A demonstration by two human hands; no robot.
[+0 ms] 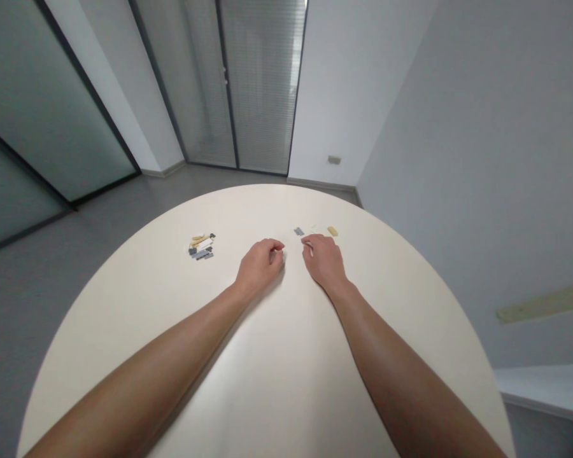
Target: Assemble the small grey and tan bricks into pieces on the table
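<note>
Both my forearms reach out over a round cream table (124, 331). My left hand (260, 262) rests on the tabletop with its fingers curled in, pinching a small pale piece that I cannot name. My right hand (322, 257) lies close beside it, fingers closed on a thin white piece. Just beyond my right hand lie a small grey piece (298, 231) and a small tan piece (333, 231). A little pile of tan, white and grey pieces (202, 246) sits to the left of my left hand, apart from it.
The table's far edge curves round behind the pieces. Beyond it are grey floor, glass partitions with dark frames at the left, a blind-covered door at the back and a plain wall at the right.
</note>
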